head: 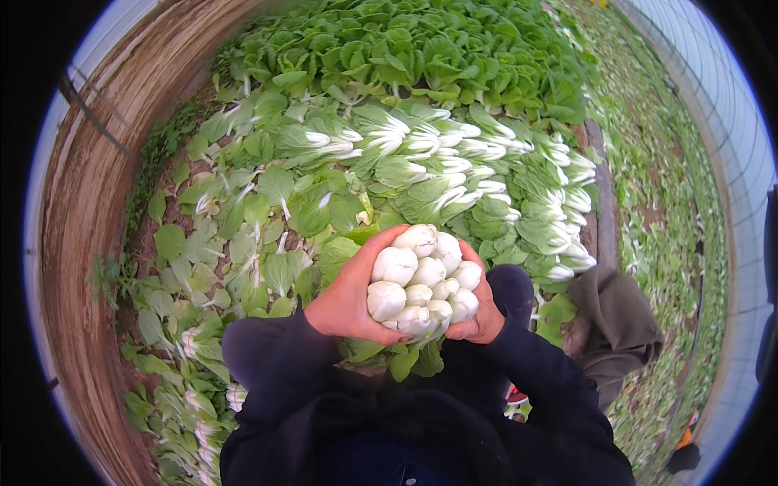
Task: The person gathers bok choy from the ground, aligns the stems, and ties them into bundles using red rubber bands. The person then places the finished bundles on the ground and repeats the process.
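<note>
My left hand (pixel 351 294) and my right hand (pixel 483 304) clasp a bunch of leafy greens with white stems (pixel 425 276) from both sides, in front of my knees. The rounded white bases face up at the camera, and green leaves show below them. Beyond my hands, many cut greens with white stems (pixel 450 164) lie in rows on the ground, their stems mostly pointing right. Loose leaves (pixel 276 185) are strewn to the left.
Uncut leafy plants (pixel 425 42) stand at the far side. A dark plank (pixel 602 194) lies along the right, with a brown cloth (pixel 620 328) near my right knee. Tied bunches (pixel 203 437) lie at lower left. Plastic sheeting (pixel 711 91) curves along the right.
</note>
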### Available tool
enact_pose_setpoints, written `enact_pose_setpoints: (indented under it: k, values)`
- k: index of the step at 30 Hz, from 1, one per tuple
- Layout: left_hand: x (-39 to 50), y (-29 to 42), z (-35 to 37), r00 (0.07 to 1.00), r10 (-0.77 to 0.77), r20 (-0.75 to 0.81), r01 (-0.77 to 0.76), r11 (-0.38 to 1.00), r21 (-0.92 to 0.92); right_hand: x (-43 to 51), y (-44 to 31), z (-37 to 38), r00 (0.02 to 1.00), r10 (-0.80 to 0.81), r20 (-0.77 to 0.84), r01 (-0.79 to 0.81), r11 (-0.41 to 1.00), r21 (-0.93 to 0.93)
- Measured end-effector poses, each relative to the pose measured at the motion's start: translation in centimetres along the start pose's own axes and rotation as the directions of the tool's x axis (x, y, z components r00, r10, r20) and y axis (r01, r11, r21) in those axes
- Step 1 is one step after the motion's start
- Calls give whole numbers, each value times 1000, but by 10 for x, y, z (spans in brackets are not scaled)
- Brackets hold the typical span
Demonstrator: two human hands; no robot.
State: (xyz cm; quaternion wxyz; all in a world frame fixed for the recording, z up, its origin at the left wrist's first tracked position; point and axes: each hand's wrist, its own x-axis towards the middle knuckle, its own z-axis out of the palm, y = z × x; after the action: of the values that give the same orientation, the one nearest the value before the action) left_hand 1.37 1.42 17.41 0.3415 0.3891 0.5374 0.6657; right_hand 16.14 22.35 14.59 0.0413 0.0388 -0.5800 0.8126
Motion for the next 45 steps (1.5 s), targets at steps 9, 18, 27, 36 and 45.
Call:
enact_pose_setpoints:
  k: [9, 18, 27, 36, 45]
  values:
    - [21, -12, 38, 976, -132, 174, 41, 894, 446, -72, 16, -25, 983, -101, -156, -1, 837, -548]
    - [51, -22, 96, 960, 48, 275, -222, 729, 648, -117, 13, -74, 929, -338, -150, -66, 248, -966]
    - [70, -20, 106, 936, -55, 348, -215, 693, 688, -133, 18, -83, 883, -430, -190, -16, 377, -926]
    - [73, -26, 104, 931, -110, 347, -135, 780, 611, -146, 22, -68, 851, -427, -304, -78, 470, -879]
    - [78, -32, 87, 899, -175, 401, -92, 820, 565, -147, 26, -59, 852, -405, -331, -142, 430, -892]
